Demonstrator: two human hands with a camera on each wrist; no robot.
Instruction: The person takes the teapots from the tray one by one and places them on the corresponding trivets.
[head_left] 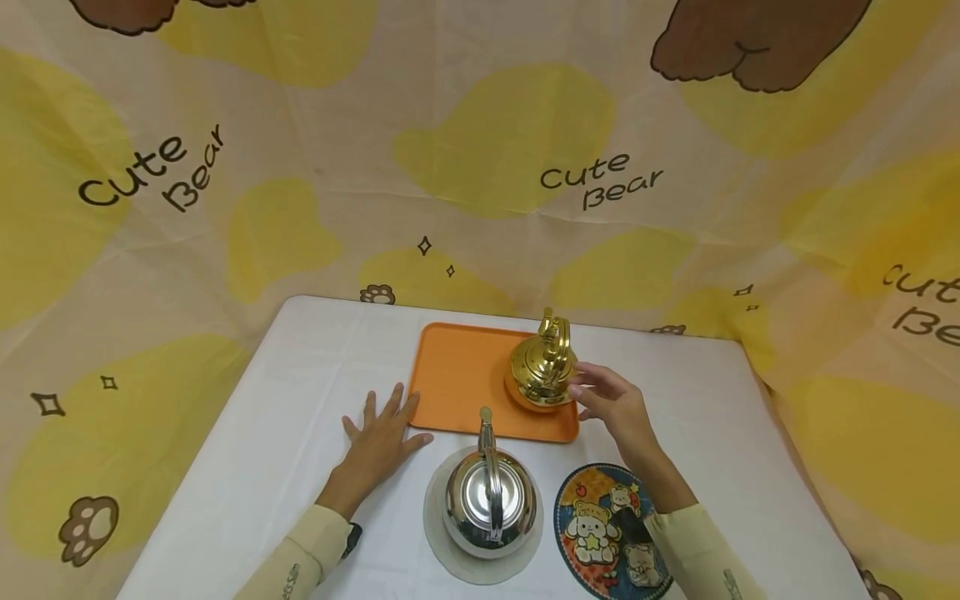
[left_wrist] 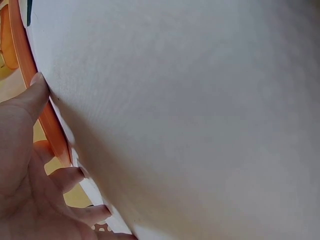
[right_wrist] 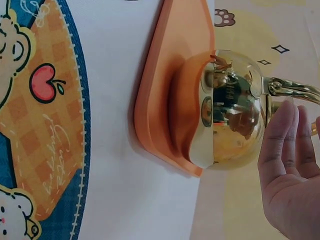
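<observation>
A shiny gold kettle [head_left: 534,375] with an upright handle stands on the right part of an orange tray [head_left: 457,375]. Beside its right flank is my right hand [head_left: 618,412], fingertips right at the body. In the right wrist view those fingers [right_wrist: 280,135] extend fairly straight, just below the kettle's handle [right_wrist: 295,90]. My left hand [head_left: 378,450] rests spread on the white tabletop at the tray's left front corner; its index fingertip meets the tray edge. Nothing is held in it. Nearer to me, a silver kettle [head_left: 461,521] stands upright.
Under the silver kettle lies a round grey mat [head_left: 437,550]. To its right, partly beneath my right forearm, is a round cartoon-print mat [head_left: 592,533]. A white cloth covers the table [head_left: 300,400]. Behind it hangs a yellow printed curtain [head_left: 480,125].
</observation>
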